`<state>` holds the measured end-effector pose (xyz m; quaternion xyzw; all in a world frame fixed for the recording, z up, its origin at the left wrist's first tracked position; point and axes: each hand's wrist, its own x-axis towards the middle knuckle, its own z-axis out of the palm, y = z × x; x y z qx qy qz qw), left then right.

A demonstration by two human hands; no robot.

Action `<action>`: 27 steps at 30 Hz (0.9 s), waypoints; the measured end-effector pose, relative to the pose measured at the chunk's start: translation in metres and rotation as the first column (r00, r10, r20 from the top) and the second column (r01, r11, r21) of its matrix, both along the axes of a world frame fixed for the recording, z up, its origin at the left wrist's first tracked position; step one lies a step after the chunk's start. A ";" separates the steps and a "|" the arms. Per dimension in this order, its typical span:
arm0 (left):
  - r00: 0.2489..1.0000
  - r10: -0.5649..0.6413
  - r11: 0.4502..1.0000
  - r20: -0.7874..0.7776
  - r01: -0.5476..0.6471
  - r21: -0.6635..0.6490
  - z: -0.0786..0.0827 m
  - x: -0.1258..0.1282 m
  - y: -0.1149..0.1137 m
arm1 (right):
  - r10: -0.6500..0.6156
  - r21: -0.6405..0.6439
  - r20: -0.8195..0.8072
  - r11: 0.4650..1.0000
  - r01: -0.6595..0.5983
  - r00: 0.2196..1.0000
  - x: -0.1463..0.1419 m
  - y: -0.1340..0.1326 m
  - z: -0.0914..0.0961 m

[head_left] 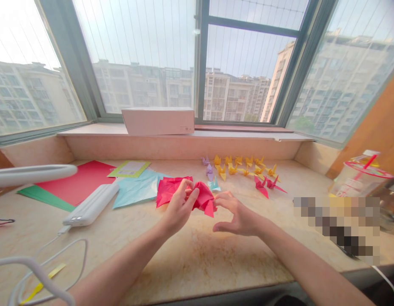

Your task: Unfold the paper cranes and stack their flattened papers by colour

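Note:
My left hand [183,204] pinches a partly folded piece of red origami paper [204,197] above the counter. My right hand [237,214] is at the paper's right side, thumb and fingers spread apart, its fingertips close to the paper's edge; whether they touch it is hard to see. Behind the left hand lies a creased red sheet [167,191]. A small light-blue paper crane [214,184] stands just behind the held paper. To the right are two red paper cranes [266,185], and farther back sit several yellow paper cranes [232,168] and purple ones [209,171].
At left lie a light-blue sheet [136,191], a red sheet [75,180], a green sheet [44,199] and a white power bank [91,205] with a cable [85,259]. A white box [158,122] rests on the sill. A plastic cup [356,180] with a straw stands right.

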<state>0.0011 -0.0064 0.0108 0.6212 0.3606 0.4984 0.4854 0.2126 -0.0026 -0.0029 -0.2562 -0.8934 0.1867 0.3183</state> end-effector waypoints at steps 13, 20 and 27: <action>0.910 -0.267 0.943 0.318 0.314 -0.107 0.000 -0.001 -0.003 | -0.096 -0.549 -0.507 0.802 -0.235 0.857 -0.002 0.005 -0.009; 0.873 -0.191 0.955 0.449 0.271 -0.121 -0.001 0.002 -0.001 | -0.192 -0.599 -0.689 0.694 -0.400 0.699 -0.002 0.012 -0.018; 0.852 -0.201 0.944 0.483 0.301 -0.138 0.002 0.002 -0.003 | -0.226 -0.632 -0.687 0.656 -0.413 0.691 -0.004 0.008 -0.006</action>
